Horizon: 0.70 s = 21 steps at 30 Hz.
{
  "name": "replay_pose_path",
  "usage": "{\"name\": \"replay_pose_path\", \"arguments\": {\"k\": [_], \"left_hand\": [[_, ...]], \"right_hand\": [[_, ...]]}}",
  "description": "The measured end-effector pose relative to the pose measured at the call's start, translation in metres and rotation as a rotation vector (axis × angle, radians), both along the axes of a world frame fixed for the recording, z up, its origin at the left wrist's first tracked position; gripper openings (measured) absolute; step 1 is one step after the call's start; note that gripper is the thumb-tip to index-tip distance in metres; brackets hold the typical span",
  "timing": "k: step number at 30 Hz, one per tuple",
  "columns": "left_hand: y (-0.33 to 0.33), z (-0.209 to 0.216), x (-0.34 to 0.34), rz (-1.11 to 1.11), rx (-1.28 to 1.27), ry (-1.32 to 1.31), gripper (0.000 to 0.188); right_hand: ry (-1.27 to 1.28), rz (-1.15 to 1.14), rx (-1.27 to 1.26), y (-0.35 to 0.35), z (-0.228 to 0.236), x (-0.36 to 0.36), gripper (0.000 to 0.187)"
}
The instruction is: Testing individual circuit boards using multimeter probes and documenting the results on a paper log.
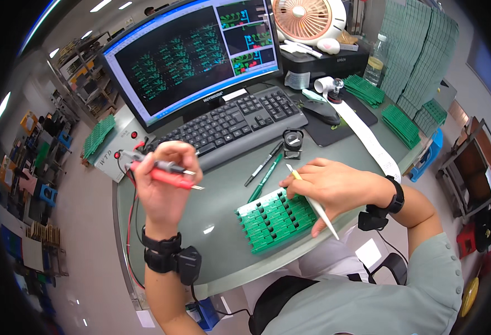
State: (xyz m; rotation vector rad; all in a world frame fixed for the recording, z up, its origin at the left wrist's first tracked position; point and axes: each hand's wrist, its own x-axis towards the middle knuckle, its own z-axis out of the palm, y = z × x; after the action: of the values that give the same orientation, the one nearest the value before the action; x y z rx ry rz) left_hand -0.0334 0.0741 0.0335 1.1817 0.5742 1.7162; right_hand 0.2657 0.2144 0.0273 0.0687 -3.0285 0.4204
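Observation:
Raised at the left, my left hand (166,192) is closed around a red test probe (164,177) and a black test probe (170,166), their metal tips pointing right. A green circuit board panel (276,222) with rows of small black parts lies near the table's front edge. Against its upper right side, my right hand (335,187) grips a slim white pen-shaped tool (322,212) with a yellow section; its pointed end sticks out toward me. Some right fingers seem to touch the panel. A green pen (266,177) and a black pen (264,163) lie just beyond the panel.
Beyond my hands stand a keyboard (234,124), a monitor (173,61) and a mouse (321,111). A small black loupe (293,143) sits near the pens. Paper strip (362,131) unrolls at right, near stacked green boards (400,125). Probe leads run toward a white box (117,148).

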Motion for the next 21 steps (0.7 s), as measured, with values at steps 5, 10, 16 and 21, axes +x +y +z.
{"name": "replay_pose_path", "arguments": {"k": [5,10,16,21], "left_hand": [[0.028,-0.014,0.035,-0.004,-0.207,0.295,0.063],[0.017,-0.008,0.061,-0.150,-0.296,0.678,0.063],[0.004,-0.005,0.066,-0.034,-0.414,0.958,0.034],[0.001,-0.005,0.066,0.009,-0.494,1.034,0.033]], "right_hand": [[0.081,-0.007,0.035,-0.001,-0.007,0.003,0.071],[0.215,-0.003,0.026,-0.004,0.006,-0.001,0.065],[0.293,0.047,-0.018,0.014,-0.002,-0.018,0.063],[0.209,-0.094,-0.543,0.008,0.024,-0.055,0.044]]}}
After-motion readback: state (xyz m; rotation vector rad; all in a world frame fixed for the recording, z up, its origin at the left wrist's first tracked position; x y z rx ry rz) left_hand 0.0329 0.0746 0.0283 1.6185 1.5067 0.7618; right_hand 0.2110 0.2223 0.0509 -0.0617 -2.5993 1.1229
